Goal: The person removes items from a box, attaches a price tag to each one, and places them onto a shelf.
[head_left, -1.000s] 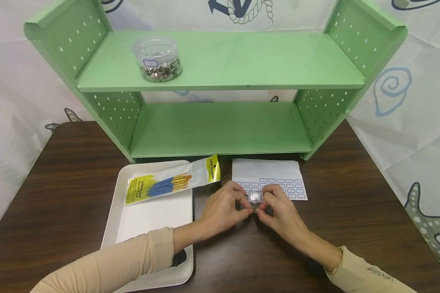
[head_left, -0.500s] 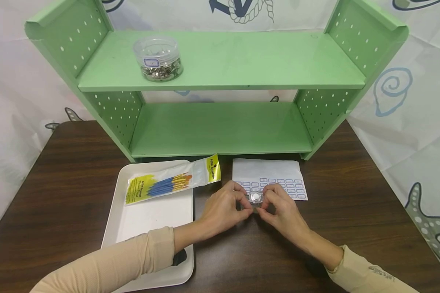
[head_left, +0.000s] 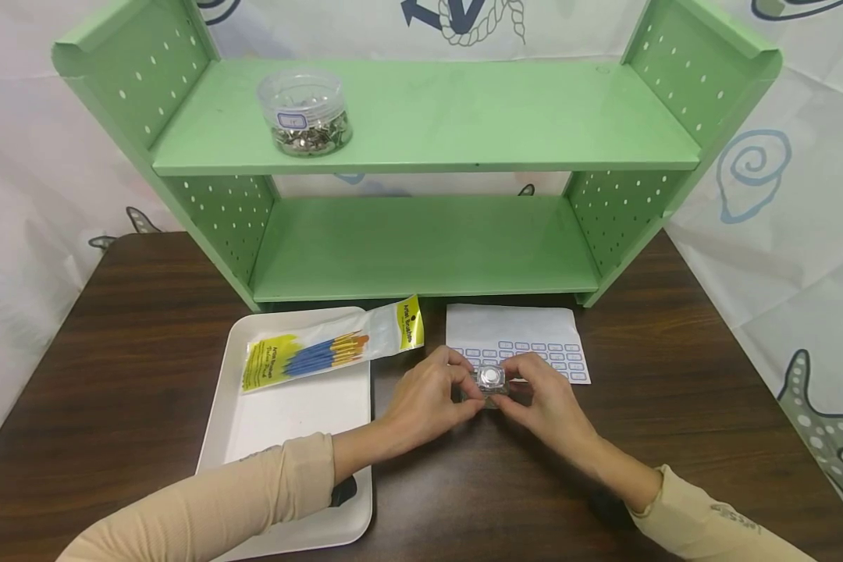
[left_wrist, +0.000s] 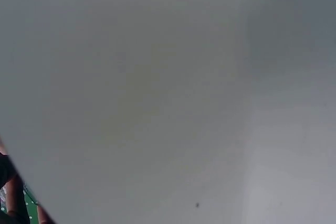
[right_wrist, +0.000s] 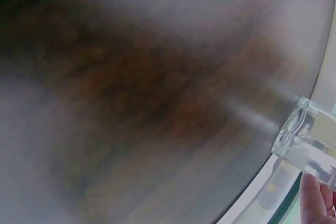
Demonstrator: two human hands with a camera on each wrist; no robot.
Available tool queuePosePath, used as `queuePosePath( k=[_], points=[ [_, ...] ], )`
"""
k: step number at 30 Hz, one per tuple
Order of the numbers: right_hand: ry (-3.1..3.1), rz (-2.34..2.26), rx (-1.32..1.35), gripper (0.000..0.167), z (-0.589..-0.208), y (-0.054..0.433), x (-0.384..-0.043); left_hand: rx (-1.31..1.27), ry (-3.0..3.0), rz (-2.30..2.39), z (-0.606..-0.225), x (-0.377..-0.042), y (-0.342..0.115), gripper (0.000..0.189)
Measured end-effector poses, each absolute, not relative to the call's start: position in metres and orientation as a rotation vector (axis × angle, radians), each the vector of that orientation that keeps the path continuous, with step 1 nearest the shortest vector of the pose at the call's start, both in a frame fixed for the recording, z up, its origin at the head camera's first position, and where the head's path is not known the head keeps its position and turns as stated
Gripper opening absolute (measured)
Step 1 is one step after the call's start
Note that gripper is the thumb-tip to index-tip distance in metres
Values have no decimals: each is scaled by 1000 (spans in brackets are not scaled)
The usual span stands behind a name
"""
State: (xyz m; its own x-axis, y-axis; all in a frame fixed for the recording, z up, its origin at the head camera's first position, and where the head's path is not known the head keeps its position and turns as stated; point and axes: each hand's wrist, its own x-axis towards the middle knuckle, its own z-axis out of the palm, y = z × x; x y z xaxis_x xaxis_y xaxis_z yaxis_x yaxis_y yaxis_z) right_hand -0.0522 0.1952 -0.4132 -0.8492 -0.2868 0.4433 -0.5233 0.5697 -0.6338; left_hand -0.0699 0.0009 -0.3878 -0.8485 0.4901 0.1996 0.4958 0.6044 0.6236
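Note:
A small clear glass bottle (head_left: 491, 379) with a round silvery top stands on the table between both hands in the head view. My left hand (head_left: 428, 400) pinches its left side, with thumb and forefinger near the front. On the other side, my right hand (head_left: 552, 407) holds it, thumb at the front and forefinger at the right edge. The right wrist view shows the glass bottle (right_wrist: 300, 142) at the right edge with a pale patch on it and a fingertip (right_wrist: 312, 195) touching it. The left wrist view is mostly a blurred pale surface.
Behind the bottle lies a sheet of blue-bordered labels (head_left: 516, 324). A white tray (head_left: 298, 410) stands left, bearing a paintbrush packet (head_left: 323, 351), under the left forearm. The green shelf (head_left: 425, 246) rises at the back, with a clear tub of metal pieces (head_left: 305, 117) on top.
The right thumb and forefinger have spread apart a little along the bottle's right side. The left hand and the bottle stay nearly in place.

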Motion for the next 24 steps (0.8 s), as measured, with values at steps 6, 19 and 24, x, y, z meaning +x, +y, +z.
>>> queuePosePath(
  k=[6, 19, 24],
  points=[
    [-2502, 1176, 675, 37, -413, 195, -53, -876, -2794, -1086, -389, -72, 1, 9],
    [-2502, 1187, 679, 36, -413, 196, -54, -875, -2738, -1062, -390, -75, -1, 14],
    [-2499, 1193, 684, 35, -413, 196, -53, -882, -2737, -1081, -390, -75, -2, 14]
  ],
)
